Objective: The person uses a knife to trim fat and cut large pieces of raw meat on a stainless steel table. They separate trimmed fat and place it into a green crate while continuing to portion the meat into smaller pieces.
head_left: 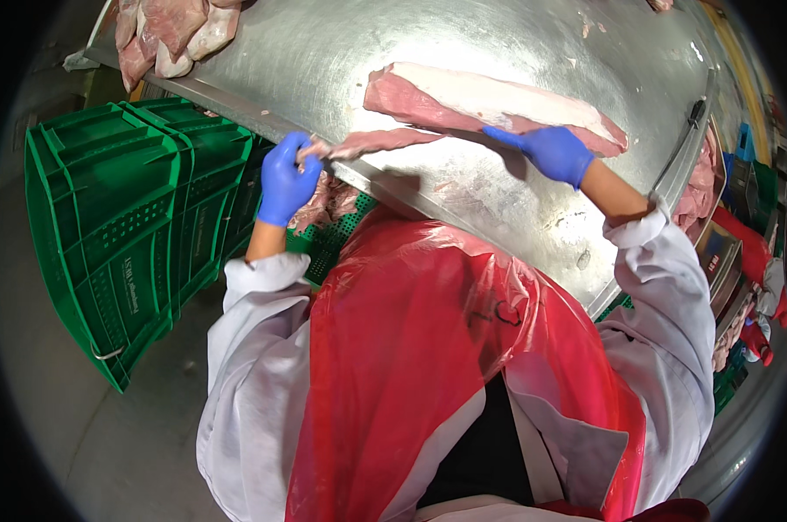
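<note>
My left hand [289, 174], in a blue glove, grips the frayed end of a thin meat strip [389, 139] at the metal table's near edge. The strip stretches right, beside a long pink loin with a pale fat layer [489, 96] lying on the steel table [289, 43]. My right hand [554, 157], also blue-gloved, is at the loin's lower edge, index finger pointing left and other fingers curled; what it holds is hidden, with a thin dark shape running left from it along the strip.
Meat pieces [180, 30] lie at the upper left. Green crates [106, 217] stand left below the table; a crate with trimmings [324, 209] is under its edge. More meat [698, 183], assorted containers and part of what looks like another person in red [759, 339] are at the right.
</note>
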The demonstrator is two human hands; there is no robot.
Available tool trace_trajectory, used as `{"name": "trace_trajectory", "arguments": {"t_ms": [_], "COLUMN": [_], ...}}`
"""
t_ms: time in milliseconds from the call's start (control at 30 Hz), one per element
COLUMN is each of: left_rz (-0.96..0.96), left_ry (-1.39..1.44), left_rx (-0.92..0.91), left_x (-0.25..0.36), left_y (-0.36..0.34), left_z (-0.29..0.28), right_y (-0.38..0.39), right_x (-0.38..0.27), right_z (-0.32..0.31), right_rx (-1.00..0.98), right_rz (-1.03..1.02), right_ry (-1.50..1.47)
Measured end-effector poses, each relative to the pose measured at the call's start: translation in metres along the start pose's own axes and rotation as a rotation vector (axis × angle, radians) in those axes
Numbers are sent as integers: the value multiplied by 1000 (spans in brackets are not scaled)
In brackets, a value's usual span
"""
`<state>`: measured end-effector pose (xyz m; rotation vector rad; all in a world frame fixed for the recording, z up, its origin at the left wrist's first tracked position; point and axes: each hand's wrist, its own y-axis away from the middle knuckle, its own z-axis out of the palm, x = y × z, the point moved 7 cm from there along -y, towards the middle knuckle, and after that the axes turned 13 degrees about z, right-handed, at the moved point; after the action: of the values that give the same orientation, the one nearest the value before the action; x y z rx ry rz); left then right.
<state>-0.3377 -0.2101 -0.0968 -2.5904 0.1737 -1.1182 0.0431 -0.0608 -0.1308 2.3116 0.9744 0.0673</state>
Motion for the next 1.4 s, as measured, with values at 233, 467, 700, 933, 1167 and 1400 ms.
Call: {"name": "trace_trajectory", "arguments": {"t_ms": [233, 467, 700, 933, 1167, 1400], "left_rz": [-307, 136, 278, 212, 227, 201], "left_ry": [-86, -386, -369, -434, -281, -179], "left_rx": [-161, -445, -407, -412, -276, -177], "left_x": [-47, -31, 22, 48, 32, 34], "left_y": [91, -30, -113, -75, -59, -63], "left_z": [-65, 37, 226, 231, 230, 238], "right_y": [99, 87, 28, 35, 78, 46], "right_x": [40, 78, 125, 117, 111, 75], "right_z": [67, 87, 47, 30, 76, 80], "right_rx": [264, 650, 832, 743, 317, 529], "right_rz": [63, 477, 537, 239, 359, 396], "right_ry": [-333, -1481, -1107, -718, -471, -839]}}
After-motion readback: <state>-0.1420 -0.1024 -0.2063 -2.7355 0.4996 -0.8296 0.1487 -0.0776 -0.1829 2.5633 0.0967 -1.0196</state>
